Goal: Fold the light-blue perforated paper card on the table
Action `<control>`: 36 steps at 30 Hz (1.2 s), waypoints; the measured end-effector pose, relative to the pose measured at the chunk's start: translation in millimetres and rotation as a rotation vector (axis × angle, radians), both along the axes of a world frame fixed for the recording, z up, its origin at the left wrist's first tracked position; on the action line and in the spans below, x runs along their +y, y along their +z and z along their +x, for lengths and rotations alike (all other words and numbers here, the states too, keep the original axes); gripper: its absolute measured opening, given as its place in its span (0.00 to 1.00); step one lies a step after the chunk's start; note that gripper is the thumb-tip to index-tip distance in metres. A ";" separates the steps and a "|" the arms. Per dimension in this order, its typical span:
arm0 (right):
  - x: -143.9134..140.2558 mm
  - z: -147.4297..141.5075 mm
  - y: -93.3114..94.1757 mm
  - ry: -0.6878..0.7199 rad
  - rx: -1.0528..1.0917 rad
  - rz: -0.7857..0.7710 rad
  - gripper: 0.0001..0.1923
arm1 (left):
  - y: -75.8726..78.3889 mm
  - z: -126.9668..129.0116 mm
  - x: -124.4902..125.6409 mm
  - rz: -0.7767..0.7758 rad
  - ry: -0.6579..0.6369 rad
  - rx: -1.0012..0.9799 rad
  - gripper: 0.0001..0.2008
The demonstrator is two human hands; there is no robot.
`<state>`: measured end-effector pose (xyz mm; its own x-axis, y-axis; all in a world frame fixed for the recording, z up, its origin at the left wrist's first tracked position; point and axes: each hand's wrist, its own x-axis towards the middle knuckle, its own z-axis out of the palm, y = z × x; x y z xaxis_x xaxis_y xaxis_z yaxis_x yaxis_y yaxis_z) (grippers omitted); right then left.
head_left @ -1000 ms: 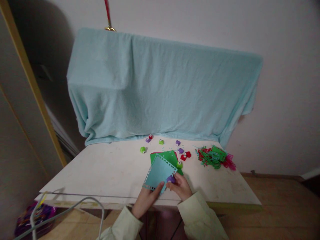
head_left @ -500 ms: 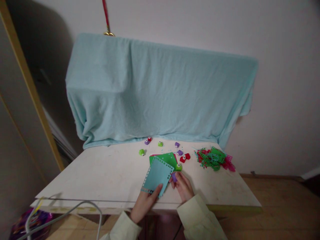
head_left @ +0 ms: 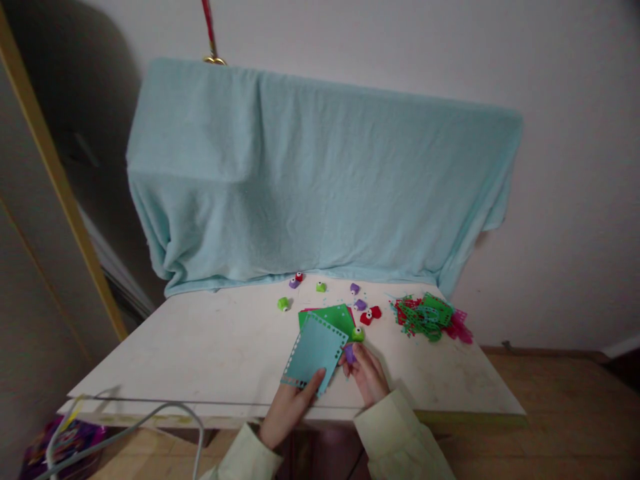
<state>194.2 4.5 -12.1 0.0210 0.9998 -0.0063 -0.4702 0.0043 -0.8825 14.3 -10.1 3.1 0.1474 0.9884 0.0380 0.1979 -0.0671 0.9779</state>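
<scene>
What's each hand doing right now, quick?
Left hand: closed, holding a flat, four-sided light-blue paper sheet with holes along its edges.
Right hand: closed, holding a small, chunky purple punch, partly hidden by the fingers.

pretty dim in here tbh, kinda flat and greyish; dark shadow on the wall (head_left: 400, 53) at upper left; fine detail on the desk (head_left: 210, 347) goes soft; edges stretched, top-right corner dark
</scene>
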 end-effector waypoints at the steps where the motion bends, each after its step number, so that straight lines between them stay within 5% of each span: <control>1: 0.0 0.6 -0.8 0.007 0.002 0.003 0.18 | -0.4 0.1 0.2 0.005 0.002 0.002 0.20; 18: -3.8 0.4 6.2 0.108 -0.278 0.074 0.17 | -6.5 -0.4 -0.2 -0.007 -0.008 0.072 0.18; 36: -5.2 -3.4 4.1 0.108 -0.294 0.074 0.19 | -12.4 2.8 -3.9 -0.132 -0.101 0.045 0.25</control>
<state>190.8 -0.7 -8.0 -0.0950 0.9938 0.0570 -0.1964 0.0374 -0.9798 17.2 -14.0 -9.4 0.2451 0.9643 -0.1004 0.2406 0.0399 0.9698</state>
